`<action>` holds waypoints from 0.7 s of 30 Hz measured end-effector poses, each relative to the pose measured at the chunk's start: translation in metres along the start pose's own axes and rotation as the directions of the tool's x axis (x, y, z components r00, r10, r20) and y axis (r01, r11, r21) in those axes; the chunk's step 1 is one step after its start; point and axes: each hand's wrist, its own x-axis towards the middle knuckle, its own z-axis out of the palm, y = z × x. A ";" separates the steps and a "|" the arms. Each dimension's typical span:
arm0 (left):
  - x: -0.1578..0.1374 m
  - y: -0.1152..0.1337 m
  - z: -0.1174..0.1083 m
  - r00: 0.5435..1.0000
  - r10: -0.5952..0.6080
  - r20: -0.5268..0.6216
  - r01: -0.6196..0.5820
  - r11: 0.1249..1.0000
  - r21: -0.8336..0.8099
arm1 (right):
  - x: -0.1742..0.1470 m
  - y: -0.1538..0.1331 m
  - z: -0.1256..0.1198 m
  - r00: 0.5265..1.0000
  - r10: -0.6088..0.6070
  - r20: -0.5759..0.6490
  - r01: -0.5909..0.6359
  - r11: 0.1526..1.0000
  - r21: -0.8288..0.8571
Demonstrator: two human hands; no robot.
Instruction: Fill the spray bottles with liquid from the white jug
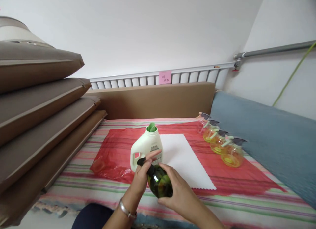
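Observation:
A dark green, glossy pump bottle (160,182) with a black pump head (141,161) is tilted between my two hands above the table's near side. My right hand (177,186) wraps round the bottle's body from the right, fingers above and thumb below. My left hand (142,172) is at the neck and pump head, its thumb against the black part and its fingers reaching past; the palm side is partly hidden. Just behind stands a pale green detergent jug (148,145) with a handle and a green spout in its open mouth.
A white scalloped sheet (182,156) lies on red plastic (116,145) over a striped cloth (81,164). Several clear spray bottles with yellow liquid (231,156) stand in a row at right. Stacked brown cushions (44,107) rise at left; a blue padded panel (266,133) borders the right.

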 end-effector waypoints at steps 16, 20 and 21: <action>-0.003 0.002 0.000 0.983 -0.173 -0.058 0.169 0.983 -0.066 | -0.011 0.010 0.002 0.990 0.112 -0.083 -0.101 0.987 0.121; -0.004 0.006 -0.001 0.987 -0.112 -0.118 0.122 0.989 0.078 | -0.013 0.009 0.003 0.990 0.113 -0.078 -0.101 0.985 0.141; -0.004 0.009 -0.002 0.989 -0.087 -0.117 0.103 0.986 0.133 | -0.014 0.009 0.003 0.990 0.114 -0.082 -0.102 0.984 0.144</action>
